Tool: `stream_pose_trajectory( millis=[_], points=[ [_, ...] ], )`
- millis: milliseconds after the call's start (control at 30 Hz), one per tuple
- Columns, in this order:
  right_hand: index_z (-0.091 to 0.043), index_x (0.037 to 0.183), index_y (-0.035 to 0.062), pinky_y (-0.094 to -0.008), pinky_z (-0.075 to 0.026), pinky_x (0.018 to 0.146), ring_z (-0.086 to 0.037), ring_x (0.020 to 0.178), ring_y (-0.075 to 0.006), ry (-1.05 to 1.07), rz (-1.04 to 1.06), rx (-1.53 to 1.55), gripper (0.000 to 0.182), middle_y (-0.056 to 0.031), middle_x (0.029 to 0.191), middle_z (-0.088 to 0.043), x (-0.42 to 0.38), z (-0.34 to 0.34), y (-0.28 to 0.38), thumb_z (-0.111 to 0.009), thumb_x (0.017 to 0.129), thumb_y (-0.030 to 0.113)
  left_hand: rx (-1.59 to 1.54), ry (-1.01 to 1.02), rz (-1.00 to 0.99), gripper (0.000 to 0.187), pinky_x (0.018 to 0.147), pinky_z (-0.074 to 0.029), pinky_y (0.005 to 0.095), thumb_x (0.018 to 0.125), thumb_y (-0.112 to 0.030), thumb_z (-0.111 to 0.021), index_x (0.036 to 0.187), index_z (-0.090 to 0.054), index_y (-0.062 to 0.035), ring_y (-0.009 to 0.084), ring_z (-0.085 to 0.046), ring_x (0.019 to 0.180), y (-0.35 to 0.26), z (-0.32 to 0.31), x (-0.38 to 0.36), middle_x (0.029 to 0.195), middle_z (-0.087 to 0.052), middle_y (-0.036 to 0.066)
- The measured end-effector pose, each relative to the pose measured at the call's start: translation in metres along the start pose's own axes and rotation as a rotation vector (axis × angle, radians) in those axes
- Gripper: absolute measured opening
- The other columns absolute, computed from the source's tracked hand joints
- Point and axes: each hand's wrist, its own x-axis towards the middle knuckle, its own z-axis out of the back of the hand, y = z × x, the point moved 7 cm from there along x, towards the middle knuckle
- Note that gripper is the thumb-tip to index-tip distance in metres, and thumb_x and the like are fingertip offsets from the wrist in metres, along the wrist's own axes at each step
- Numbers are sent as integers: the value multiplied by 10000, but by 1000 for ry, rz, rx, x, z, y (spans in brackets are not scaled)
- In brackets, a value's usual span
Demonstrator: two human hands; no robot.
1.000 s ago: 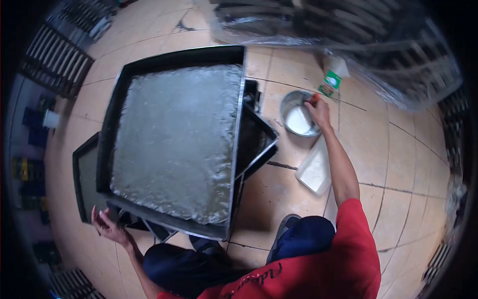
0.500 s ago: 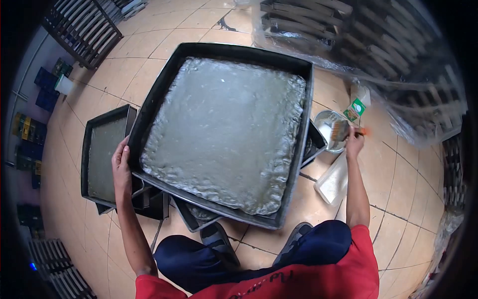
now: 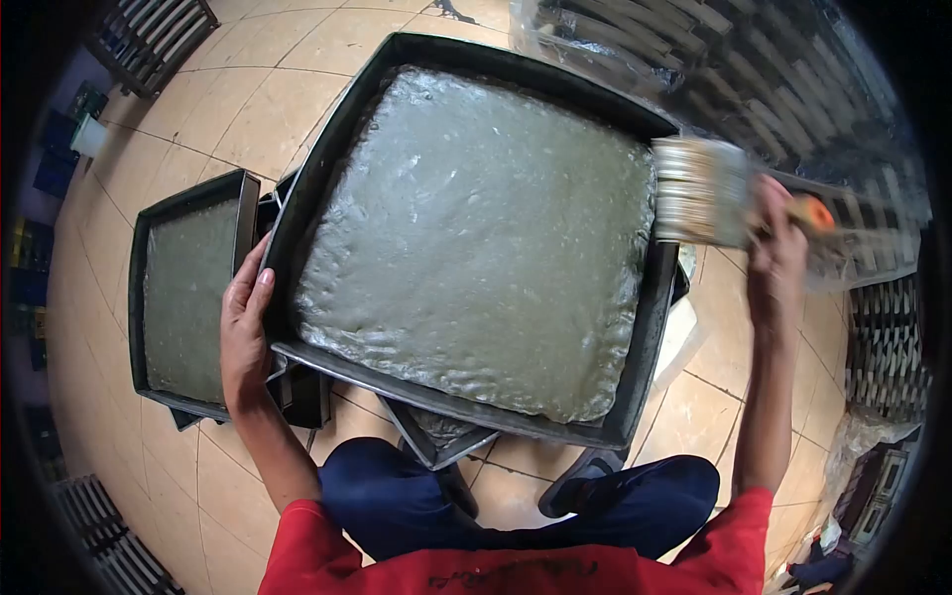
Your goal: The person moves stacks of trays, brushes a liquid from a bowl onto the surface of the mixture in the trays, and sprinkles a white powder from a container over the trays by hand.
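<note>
1. Nearest the camera, the person sits low over the tiled floor [image 3: 258, 109] in a red shirt [image 3: 516, 555] and dark blue trousers [image 3: 397, 496], knees bent, with one shoe [image 3: 575, 486] showing under the near edge of the trays.
2. The left hand [image 3: 243, 332] lies along the left rim of the big tray [image 3: 317, 188], fingers held together and pointing away, thumb hooked over the rim, so it grips the tray's edge.
3. The big tray is dark metal, square, and tilted a little across a stack of other trays [image 3: 436, 441] whose corners stick out beneath its near side. It is filled almost to its walls with a grey-green, wet-looking slab [image 3: 476, 238] with a bumpy, glossy surface.
4. Just left of the left hand, a smaller tray [image 3: 139, 288] rests on the floor, holding the same grey-green stuff.
5. The right hand [image 3: 778, 248] is raised at the right side, fingers curled tight around the orange handle of a wide brush [image 3: 699, 193].
6. The brush bristles point left and hang above the big tray's far right corner; whether they touch the slab cannot be told.
7. Under the right forearm, a pale plastic bag [image 3: 679, 342] lies on the floor beside the big tray.
8. Farthest off, stacked dark racks [image 3: 783, 79] stand under a clear plastic sheet at the upper right, and another rack [image 3: 159, 30] sits at the upper left.
</note>
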Motion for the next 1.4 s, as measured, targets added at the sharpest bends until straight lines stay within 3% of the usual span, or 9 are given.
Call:
stream_pose_trajectory(
  millis=[100,200,500,633,767,900,1133,1300,1400],
  points=[
    [-695,1063,55,-306,-539,741,-654,860,-131,277,-51,-14,269,-35,933,-686,-28,-148,32,-703,929,289,-35,19,-8,482,1105,-339,293,982,-181,-591,1409,-509,26,151,-532,1234,4,-1,-1,1343,-597,93],
    [-702,1030,24,-304,-536,768,-667,810,-136,510,109,114,260,-72,891,-713,-66,-249,40,-724,904,250,-38,10,-48,465,1091,-354,287,977,-178,-591,1393,-530,21,145,-552,1205,4,5,2,1311,-620,84],
    [-717,1008,32,-337,-579,713,-722,788,-178,214,453,-590,269,-109,897,-750,46,-146,8,-716,902,280,-29,14,-142,494,1139,-302,317,965,-186,-582,1408,-509,22,191,-508,1294,2,5,0,1396,-562,130],
    [-670,1005,60,-410,-573,676,-700,732,-344,805,623,-190,155,-162,829,-699,-93,-302,70,-667,895,170,-47,-44,-186,545,1173,-251,348,943,-192,-584,1431,-475,24,229,-452,1360,3,6,5,1463,-497,145],
    [-703,954,71,-369,-561,733,-719,798,-278,953,576,-70,227,-134,878,-725,-53,-371,56,-727,880,285,-111,-72,-89,522,1167,-268,351,930,-148,-604,1413,-495,18,232,-451,1367,2,5,2,1434,-522,147],
    [-700,1000,42,-338,-569,680,-726,778,-239,437,809,-632,302,-123,861,-734,121,-326,8,-694,918,333,-133,-75,-82,482,1171,-260,352,930,-91,-597,1393,-515,16,227,-449,1370,4,6,2,1430,-528,144],
    [-686,1034,71,-342,-558,665,-700,712,-204,993,667,-390,234,-87,833,-730,-60,-277,46,-712,907,266,-87,-49,-158,460,1171,-257,349,944,-106,-593,1384,-525,12,227,-451,1368,10,9,4,1430,-530,137],
    [-675,1058,62,-315,-579,730,-720,759,-176,395,664,-611,237,-85,873,-734,93,-177,-9,-703,923,255,-104,-40,-150,447,1154,-287,337,969,-128,-583,1391,-521,7,200,-472,1334,10,9,-1,1426,-531,117],
    [-683,1035,88,-329,-574,698,-717,738,-195,769,535,-337,143,-62,874,-735,-20,-178,9,-683,931,186,-195,-26,-123,437,1118,-346,317,992,-119,-547,1407,-502,11,176,-496,1302,12,4,-1,1419,-530,99]
  ],
)
